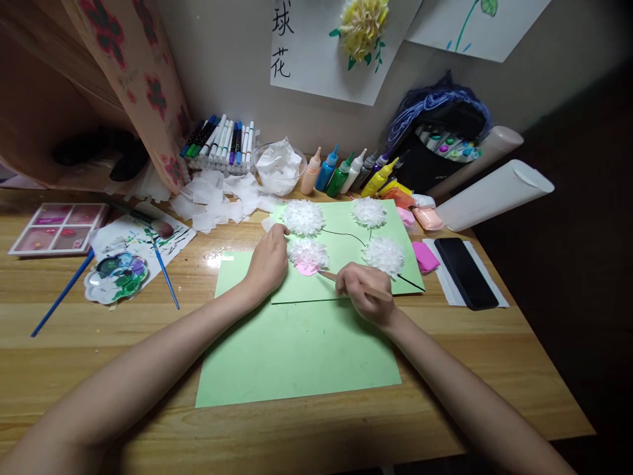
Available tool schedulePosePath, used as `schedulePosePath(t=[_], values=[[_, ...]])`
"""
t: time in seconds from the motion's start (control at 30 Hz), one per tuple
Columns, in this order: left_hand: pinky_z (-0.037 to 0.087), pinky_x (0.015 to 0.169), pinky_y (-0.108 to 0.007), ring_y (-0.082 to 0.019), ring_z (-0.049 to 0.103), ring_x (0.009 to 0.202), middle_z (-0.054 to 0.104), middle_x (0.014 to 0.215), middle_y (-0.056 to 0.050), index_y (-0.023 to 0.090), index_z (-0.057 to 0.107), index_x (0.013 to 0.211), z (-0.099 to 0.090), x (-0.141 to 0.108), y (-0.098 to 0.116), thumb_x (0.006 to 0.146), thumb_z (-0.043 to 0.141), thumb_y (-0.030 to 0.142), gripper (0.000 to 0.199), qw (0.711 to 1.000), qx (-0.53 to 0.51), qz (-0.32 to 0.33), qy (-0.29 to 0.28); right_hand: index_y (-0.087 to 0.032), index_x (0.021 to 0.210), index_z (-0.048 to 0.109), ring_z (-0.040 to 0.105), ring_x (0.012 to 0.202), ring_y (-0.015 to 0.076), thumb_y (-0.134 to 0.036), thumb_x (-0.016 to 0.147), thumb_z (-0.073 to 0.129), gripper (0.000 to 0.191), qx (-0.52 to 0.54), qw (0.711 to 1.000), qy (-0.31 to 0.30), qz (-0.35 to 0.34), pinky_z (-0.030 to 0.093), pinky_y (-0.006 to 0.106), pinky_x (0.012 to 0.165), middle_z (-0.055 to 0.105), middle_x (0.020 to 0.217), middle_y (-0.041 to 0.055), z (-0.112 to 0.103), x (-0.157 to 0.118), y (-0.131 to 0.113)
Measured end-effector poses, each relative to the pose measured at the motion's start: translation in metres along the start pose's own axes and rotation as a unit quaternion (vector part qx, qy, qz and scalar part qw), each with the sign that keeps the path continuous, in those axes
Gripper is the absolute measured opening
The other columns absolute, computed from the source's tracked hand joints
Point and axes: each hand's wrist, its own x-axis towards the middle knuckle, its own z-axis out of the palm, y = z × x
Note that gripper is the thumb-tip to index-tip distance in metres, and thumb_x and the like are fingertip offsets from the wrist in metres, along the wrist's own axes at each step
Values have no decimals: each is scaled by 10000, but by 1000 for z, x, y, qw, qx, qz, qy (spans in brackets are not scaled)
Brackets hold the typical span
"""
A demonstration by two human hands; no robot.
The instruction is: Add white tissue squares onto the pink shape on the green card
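A light-brown wooden clay tool (378, 292) is gripped in my right hand (363, 290). Its dark thin tip points left, meeting a pink clay-like patch (306, 269) at the lower edge of the lower-left white paper flower (307, 252). My left hand (270, 260) is curled at the left edge of the green card (341, 290), beside that flower, with its fingers partly hidden. Other white flowers sit at the upper left (302, 218), upper right (368, 212) and lower right (384, 255) of the card. Thin dark lines run between and beside them.
A larger green sheet (297, 356) lies underneath. Torn white paper (217, 198), a clear bowl (281, 168), markers (222, 142) and paint bottles (341, 171) line the back. A paint palette (116, 277) and brushes lie left; a phone (465, 274) and pink clay (425, 257) lie right.
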Motion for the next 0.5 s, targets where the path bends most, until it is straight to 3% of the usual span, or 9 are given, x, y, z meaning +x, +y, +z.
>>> schedulePosePath(t=[0.07, 0.17, 0.5], values=[[410, 651, -329, -206, 499, 731, 518, 820, -56, 182, 404, 1000, 0, 0, 0, 750, 320, 18, 311, 1000, 5, -4, -3, -201, 629, 495, 495, 452, 117, -181, 954, 365, 351, -58, 996, 0, -72, 377, 258, 465, 531, 508, -4, 6, -2, 1], [411, 661, -334, -213, 507, 746, 519, 831, -63, 171, 405, 1014, 0, 0, -1, 756, 315, 20, 313, 1000, 10, -5, -6, -205, 645, 476, 475, 449, 124, -143, 942, 379, 318, -105, 988, 10, -116, 356, 269, 457, 506, 493, -8, 12, -2, 6], [416, 683, -342, -214, 511, 760, 526, 832, -64, 187, 404, 988, 2, 0, -2, 778, 317, 32, 276, 1000, -2, 4, 3, -214, 616, 455, 489, 449, 118, -183, 961, 363, 359, -131, 989, 6, -71, 347, 271, 471, 522, 500, -9, 13, 7, 13]])
